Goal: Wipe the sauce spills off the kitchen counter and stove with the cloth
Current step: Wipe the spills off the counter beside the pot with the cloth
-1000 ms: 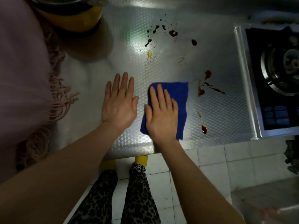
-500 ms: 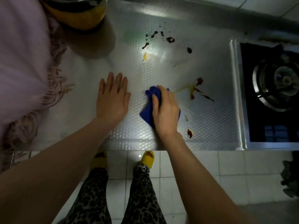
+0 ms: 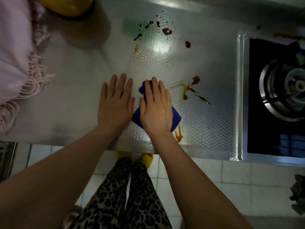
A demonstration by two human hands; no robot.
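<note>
Pressing one cloth [image 3: 175, 117]: right hand [image 3: 156, 109].

Your right hand [image 3: 156, 109] lies flat on the bunched blue cloth [image 3: 175, 117], pressing it to the steel counter [image 3: 74, 100]. Your left hand [image 3: 115, 103] rests flat on the counter just beside it, fingers straight. Dark and orange sauce spills [image 3: 189, 90] sit just right of the cloth, with more drops [image 3: 166, 31] farther back. The stove [image 3: 272, 96] is at your right.
</note>
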